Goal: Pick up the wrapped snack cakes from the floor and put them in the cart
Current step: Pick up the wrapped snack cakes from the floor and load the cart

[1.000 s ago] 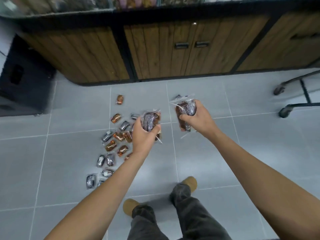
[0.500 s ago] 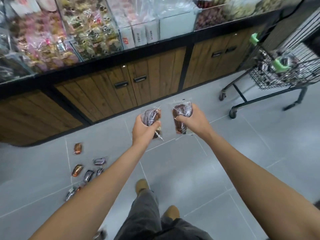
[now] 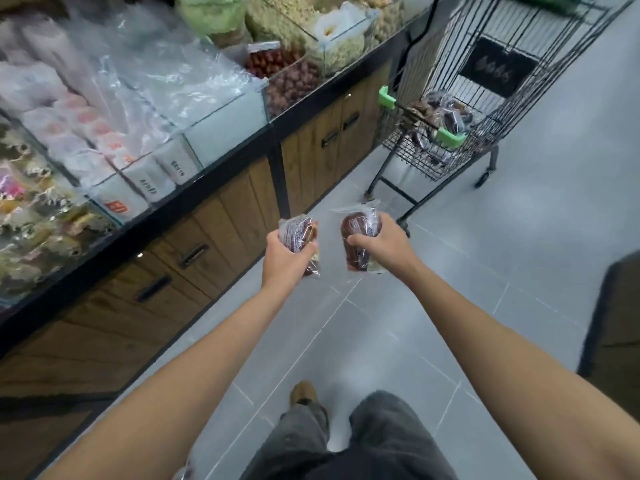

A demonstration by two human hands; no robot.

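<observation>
Left hand (image 3: 289, 252) grasping wrapped snack cake (image 3: 298, 233); right hand (image 3: 379, 244) clutching second cake (image 3: 356, 237); both carried at chest height, cart (image 3: 450, 133) ahead, well apart; risk: slick wrappers slipping from grip, or toss from afar missing basket

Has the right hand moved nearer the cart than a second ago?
Yes. The right hand, holding a snack cake, is closer to the cart.

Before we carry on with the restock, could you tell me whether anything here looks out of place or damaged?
Nothing stands out: each hand, left and right, holds wrapped snack cakes, and the cart stands upright ahead with cakes inside.
</observation>
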